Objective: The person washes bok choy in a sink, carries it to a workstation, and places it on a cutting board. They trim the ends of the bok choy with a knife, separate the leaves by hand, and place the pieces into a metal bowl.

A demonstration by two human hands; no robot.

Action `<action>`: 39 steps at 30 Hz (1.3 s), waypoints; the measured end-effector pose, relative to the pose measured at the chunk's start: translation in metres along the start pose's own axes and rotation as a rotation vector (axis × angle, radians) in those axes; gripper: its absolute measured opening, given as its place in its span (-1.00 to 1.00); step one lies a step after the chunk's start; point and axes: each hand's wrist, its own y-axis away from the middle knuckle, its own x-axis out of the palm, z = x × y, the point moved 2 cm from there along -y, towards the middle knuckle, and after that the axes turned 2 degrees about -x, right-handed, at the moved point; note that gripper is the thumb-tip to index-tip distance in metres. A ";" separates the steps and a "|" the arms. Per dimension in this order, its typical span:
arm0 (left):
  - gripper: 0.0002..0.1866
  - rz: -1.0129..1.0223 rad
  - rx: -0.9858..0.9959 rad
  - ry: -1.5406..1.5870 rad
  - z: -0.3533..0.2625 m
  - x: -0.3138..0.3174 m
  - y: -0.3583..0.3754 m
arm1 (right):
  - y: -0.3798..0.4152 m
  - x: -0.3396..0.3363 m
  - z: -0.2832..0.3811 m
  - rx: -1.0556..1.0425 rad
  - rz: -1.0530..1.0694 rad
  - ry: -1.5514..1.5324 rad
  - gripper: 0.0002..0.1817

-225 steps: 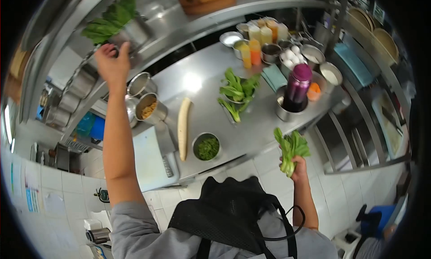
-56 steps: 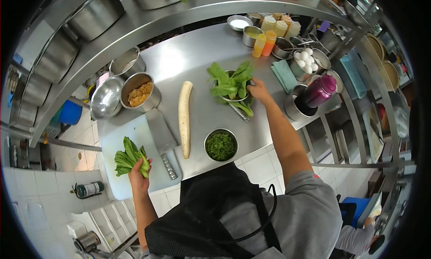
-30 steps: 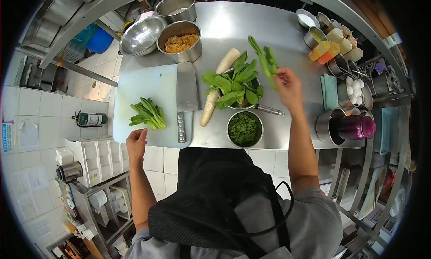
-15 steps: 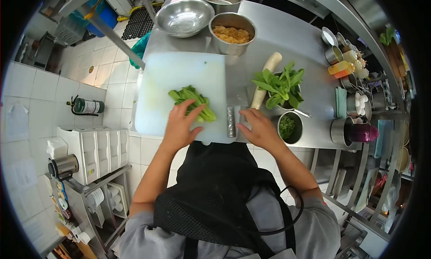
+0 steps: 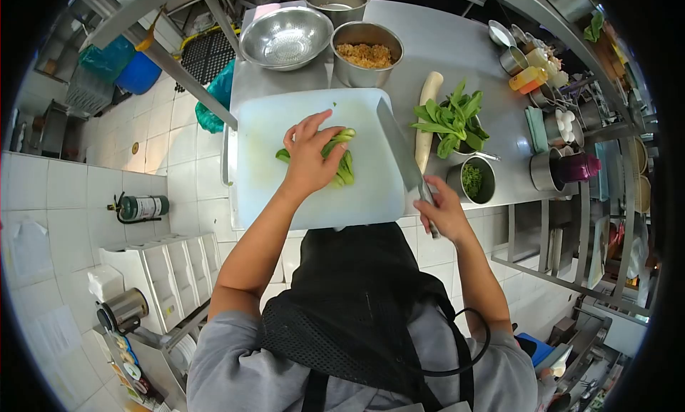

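basically, the left hand (image 5: 310, 159) is hovering over or resting on the cut-down bunch of bok choy (image 5: 345, 169), which is lying on the white cutting board (image 5: 267, 155). its fingers are spreading apart, with one pale green stalk showing between forefinger and thumb; whether they are pinching that stalk, i cannot tell. the right hand (image 5: 444, 211) is gripping the handle of the cleaver (image 5: 399, 146), fingers curling around it, near the board's lower right corner. the broad blade is pointing up and leftward along the board's right side; whether it is touching the surface is hard to tell.

just right of the board, a long white radish (image 5: 427, 109) is lying on the steel tabletop (image 5: 410, 27), and beside it more leafy greens (image 5: 453, 118) are spilling over a metal container. nearer the right hand, a small steel pot (image 5: 488, 175) is holding chopped herbs (image 5: 471, 179). beyond the board, a deep steel pot (image 5: 364, 77) is holding golden-brown crumbs (image 5: 364, 54), and a wide metal bowl (image 5: 285, 37) is sitting to its left. farther right, a purple bottle (image 5: 578, 167) is leaning out of another pot (image 5: 544, 173), near a teal cloth (image 5: 535, 130).
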 end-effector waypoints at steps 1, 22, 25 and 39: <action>-0.68 -0.001 0.009 -0.004 0.002 -0.003 -0.006 | 0.009 -0.003 -0.005 0.064 0.054 -0.156 -0.42; -0.79 -0.173 -0.049 0.696 -0.024 -0.076 -0.068 | -0.013 -0.011 -0.024 -0.349 -0.145 0.597 -0.61; -0.69 -0.121 0.082 0.006 -0.048 -0.076 -0.056 | -0.032 -0.004 -0.014 -0.421 -0.188 0.763 -0.57; -0.64 0.291 0.036 -0.306 -0.003 -0.007 0.073 | -0.047 0.000 -0.041 -0.539 -0.052 0.649 -0.45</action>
